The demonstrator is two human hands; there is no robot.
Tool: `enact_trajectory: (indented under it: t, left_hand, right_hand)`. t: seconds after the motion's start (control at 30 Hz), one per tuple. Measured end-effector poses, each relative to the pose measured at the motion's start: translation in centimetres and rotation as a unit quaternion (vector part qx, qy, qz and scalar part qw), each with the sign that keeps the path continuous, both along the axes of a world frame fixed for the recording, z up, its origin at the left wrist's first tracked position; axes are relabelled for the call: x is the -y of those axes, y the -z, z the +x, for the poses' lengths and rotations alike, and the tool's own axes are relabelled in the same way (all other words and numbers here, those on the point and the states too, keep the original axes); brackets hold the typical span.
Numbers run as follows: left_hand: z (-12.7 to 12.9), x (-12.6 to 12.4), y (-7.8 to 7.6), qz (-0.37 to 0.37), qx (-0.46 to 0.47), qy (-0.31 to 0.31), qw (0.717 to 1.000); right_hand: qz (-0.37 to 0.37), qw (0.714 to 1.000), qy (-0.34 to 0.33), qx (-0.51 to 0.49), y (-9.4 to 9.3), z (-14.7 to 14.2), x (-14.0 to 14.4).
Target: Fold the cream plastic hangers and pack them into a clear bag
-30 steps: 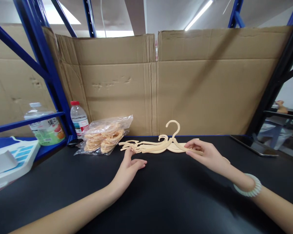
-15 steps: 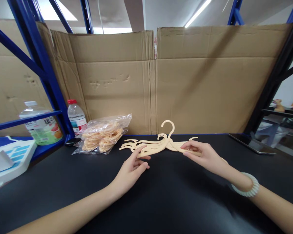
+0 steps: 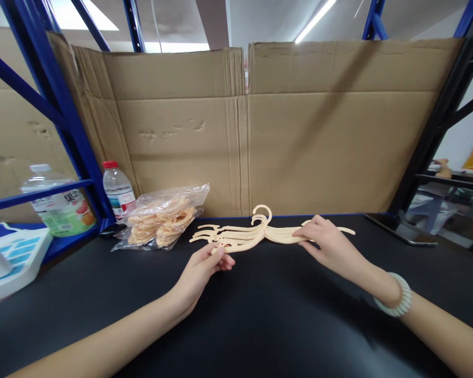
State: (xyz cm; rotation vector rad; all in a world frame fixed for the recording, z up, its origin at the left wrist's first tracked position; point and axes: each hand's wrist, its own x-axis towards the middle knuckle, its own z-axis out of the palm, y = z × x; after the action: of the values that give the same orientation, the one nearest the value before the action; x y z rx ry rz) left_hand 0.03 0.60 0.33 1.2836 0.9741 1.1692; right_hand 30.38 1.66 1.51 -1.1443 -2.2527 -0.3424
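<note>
Left hand: the left hand (image 3: 205, 265) lies low on the worktop (image 3: 260, 325), fingers curled shut around the left arm end of the nearest hanger in the stack of hangers (image 3: 256, 234)
Right hand: the right hand (image 3: 327, 247) rests on the right arm ends of the same stack, fingers laid flat and loosely closed over them, thumb beneath; a pale bead bracelet (image 3: 398, 296) sits on that wrist
Stack of hangers: cream plastic, lying flat and fanned out near the back edge of the worktop, about midway along it, hooks bunched together and pointing at the cardboard wall (image 3: 299, 136)
Bag of hangers: a clear plastic bag of hangers (image 3: 163, 220) lies just left of the stack, against the back edge
Bottles: a small water bottle (image 3: 118, 189) with a red cap stands at the back left corner beside the blue rack post (image 3: 63, 121); a larger juice bottle (image 3: 61, 202) stands further left, beyond the post
Far right: a dark flat tablet (image 3: 402, 231) lies at the back right corner, well apart from the hands
</note>
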Motion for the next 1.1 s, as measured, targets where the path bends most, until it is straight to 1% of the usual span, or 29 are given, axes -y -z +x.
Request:
enact_trajectory:
  t: [0.1,0.17,0.23,0.3,0.4,0.5,0.63,0.83,0.97,1.1]
  left_hand:
    - [-0.05,-0.15,0.01,-0.013,0.019,-0.005,1.0]
    - [-0.05,-0.16,0.0,-0.019,0.025,-0.006,0.999]
    - [-0.03,-0.11,-0.04,-0.02,0.03,-0.007,0.999]
    - [0.01,-0.04,-0.13,-0.019,0.032,-0.008,0.999]
    - [0.09,0.04,-0.29,-0.024,0.034,-0.011,0.999]
    - [0.12,0.09,-0.37,-0.027,0.039,-0.015,0.999]
    - [0.06,0.06,-0.33,-0.025,0.043,-0.01,0.999]
    - [0.0,-0.12,-0.17,-0.024,0.041,-0.008,0.999]
    - [-0.05,-0.2,-0.07,-0.025,0.042,-0.011,0.999]
    - [-0.1,-0.23,-0.07,-0.025,0.043,-0.01,0.999]
  right_hand:
    - [0.038,0.995,0.085,0.036,-0.3,0.31,0.31]
    - [0.049,0.987,0.139,0.059,-0.38,0.29,0.56]
    - [0.054,0.979,0.179,0.079,-0.35,0.14,0.77]
    - [0.061,0.974,0.2,0.091,-0.26,-0.03,0.87]
    - [0.064,0.975,0.191,0.093,-0.1,-0.21,0.89]
    - [0.05,0.98,0.172,0.087,0.04,-0.27,0.87]
    - [0.034,0.983,0.164,0.072,0.16,-0.29,0.82]
    - [0.046,0.985,0.156,0.049,0.38,-0.21,0.6]
    - [0.039,0.987,0.151,0.041,0.52,-0.09,0.46]
    - [0.014,0.993,0.116,0.007,0.46,-0.02,0.44]
